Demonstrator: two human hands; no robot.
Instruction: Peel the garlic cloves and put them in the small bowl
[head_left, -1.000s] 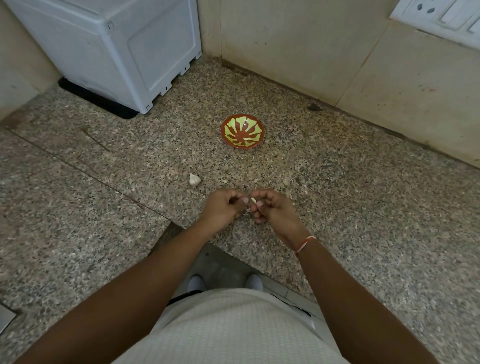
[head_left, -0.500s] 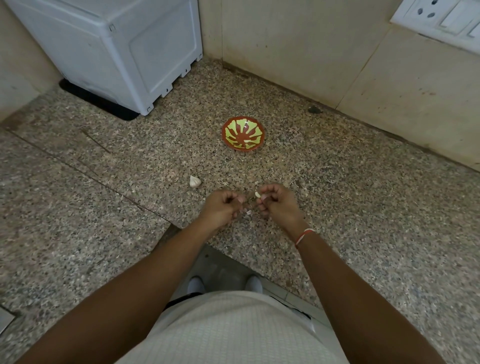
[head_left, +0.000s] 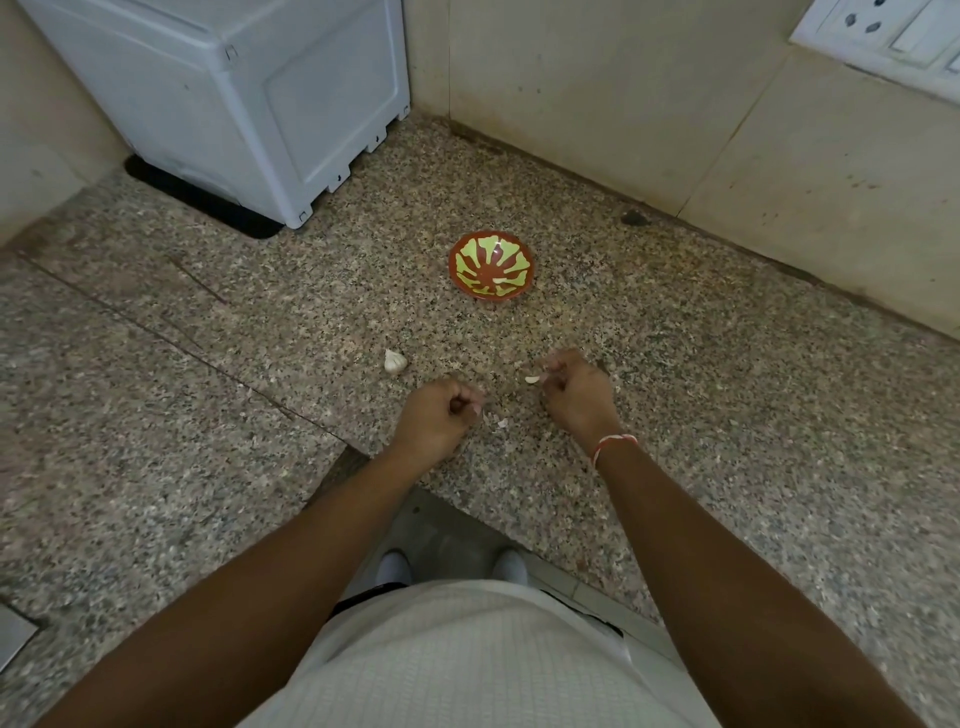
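Note:
My right hand pinches a pale peeled garlic clove at its fingertips, low over the granite counter. To the left of it, my left hand is curled into a loose fist, and I see nothing in it. A scrap of peel lies between the hands. The small red bowl with green markings stands farther back, with one peeled clove inside. An unpeeled garlic piece rests on the counter left of the hands.
A white appliance stands at the back left on a dark mat. Tiled walls close the corner behind the bowl, with a switch panel at top right. The counter edge runs just in front of my body.
My hands have drawn apart. The right hand has carried the clove forward and to the right, while the left hand stayed near the spot. Peel scraps dropped onto the counter.

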